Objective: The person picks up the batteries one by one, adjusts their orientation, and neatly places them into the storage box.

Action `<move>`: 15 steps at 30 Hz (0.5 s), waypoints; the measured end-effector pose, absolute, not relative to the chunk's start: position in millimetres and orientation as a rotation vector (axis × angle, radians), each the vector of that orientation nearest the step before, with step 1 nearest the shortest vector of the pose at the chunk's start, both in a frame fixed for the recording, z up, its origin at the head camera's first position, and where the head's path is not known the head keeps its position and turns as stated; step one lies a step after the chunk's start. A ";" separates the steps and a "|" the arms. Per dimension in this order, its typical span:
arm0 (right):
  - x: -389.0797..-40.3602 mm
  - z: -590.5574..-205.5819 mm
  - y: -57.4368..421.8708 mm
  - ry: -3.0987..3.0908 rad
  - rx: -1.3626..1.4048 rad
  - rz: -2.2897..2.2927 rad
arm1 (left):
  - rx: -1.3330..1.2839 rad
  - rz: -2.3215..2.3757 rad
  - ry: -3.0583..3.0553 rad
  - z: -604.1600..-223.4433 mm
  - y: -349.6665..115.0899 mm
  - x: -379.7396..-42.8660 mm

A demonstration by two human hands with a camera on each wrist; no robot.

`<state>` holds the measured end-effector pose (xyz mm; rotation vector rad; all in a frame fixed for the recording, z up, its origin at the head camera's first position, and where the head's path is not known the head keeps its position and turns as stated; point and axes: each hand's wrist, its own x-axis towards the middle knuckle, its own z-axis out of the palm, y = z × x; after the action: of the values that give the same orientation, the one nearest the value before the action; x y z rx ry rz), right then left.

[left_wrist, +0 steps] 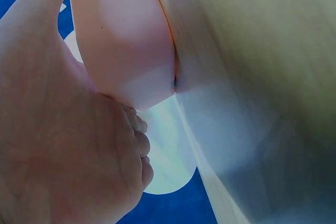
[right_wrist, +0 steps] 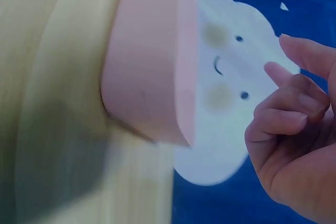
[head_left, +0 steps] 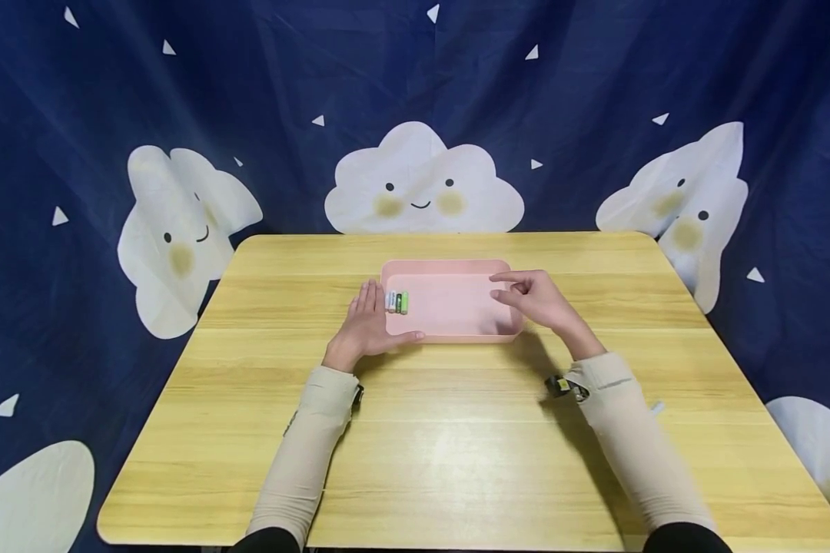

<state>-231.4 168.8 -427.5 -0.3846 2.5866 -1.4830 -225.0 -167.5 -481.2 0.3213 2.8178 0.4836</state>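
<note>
A shallow pink tray point(head_left: 456, 307) lies on the table. At its left end several small batteries point(head_left: 397, 302), white, dark and bright green, lie side by side. My left hand point(head_left: 368, 326) rests against the tray's left end with straight fingers, its thumb stretched along the near rim; the left wrist view shows the palm point(left_wrist: 68, 140) beside the pink wall point(left_wrist: 123, 40). Over the tray's right end hovers my right hand point(head_left: 536, 298). Its thumb and index finger point left with a gap between them, the other fingers are curled in, and nothing shows in its grasp.
The wooden table point(head_left: 443, 461) has rounded corners. A small pale object point(head_left: 658, 408) lies on it beside the right sleeve. Behind the table hangs a dark blue curtain point(head_left: 283, 77) with clouds printed on it.
</note>
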 end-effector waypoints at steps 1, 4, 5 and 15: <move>-228.4 -424.6 174.7 2.602 -0.392 -1.471 | 0.325 0.482 2.820 -480.8 -167.2 -225.2; -218.3 -416.8 192.0 2.645 -0.408 -1.434 | 0.323 0.461 2.816 -481.6 -166.1 -226.7; -214.7 -414.6 197.6 2.657 -0.410 -1.422 | 0.319 0.456 2.812 -482.4 -165.8 -227.4; -176.6 -399.0 253.2 2.873 -0.520 -1.259 | 0.314 0.509 2.813 -482.4 -168.2 -225.1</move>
<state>-176.6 253.2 -399.0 -0.5204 2.8726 -1.2591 -225.1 -168.2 -482.4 0.3144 2.8135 0.5088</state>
